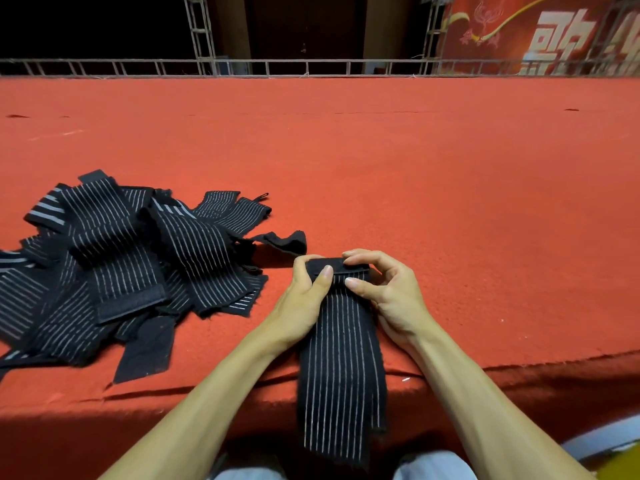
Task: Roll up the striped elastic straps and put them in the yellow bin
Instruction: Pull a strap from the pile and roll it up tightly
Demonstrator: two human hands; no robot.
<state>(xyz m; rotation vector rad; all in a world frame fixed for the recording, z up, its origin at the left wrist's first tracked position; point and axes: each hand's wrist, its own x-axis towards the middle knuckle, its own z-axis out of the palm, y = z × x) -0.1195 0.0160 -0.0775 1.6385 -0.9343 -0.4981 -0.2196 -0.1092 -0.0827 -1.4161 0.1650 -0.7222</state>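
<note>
At six o'clock the left hand (309,289) and right hand (389,292) pinched the striped strap (341,368) by its folded far end, the roll barely started, and I judged it next needed tight, even turns toward its hanging tail.

A wide red felt-carpeted platform (415,168) runs back to a grey metal truss railing (311,67); behind it, darkness; a red banner with white characters (554,36) hangs right.
</note>
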